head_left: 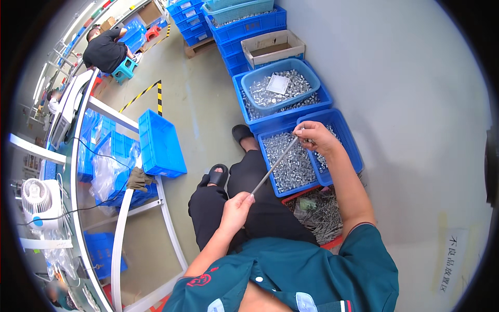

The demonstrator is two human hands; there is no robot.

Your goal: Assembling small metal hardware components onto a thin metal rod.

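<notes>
A long, thin grey metal rod slants up to the right across my lap. Its lower end is pinched by my left hand. My right hand closes on the upper end; whether a small part sits between those fingertips I cannot tell. Below the rod and my right hand, a blue bin holds many small silvery metal parts. A blue basket with similar parts lies partly under my right forearm. Nearer me, a red bin holds many thin metal rods.
Farther along the wall stand a light-blue tub of metal parts, an open cardboard box and stacked blue crates. At left are a white-framed workbench, a tilted blue crate and a white fan. A person sits far off.
</notes>
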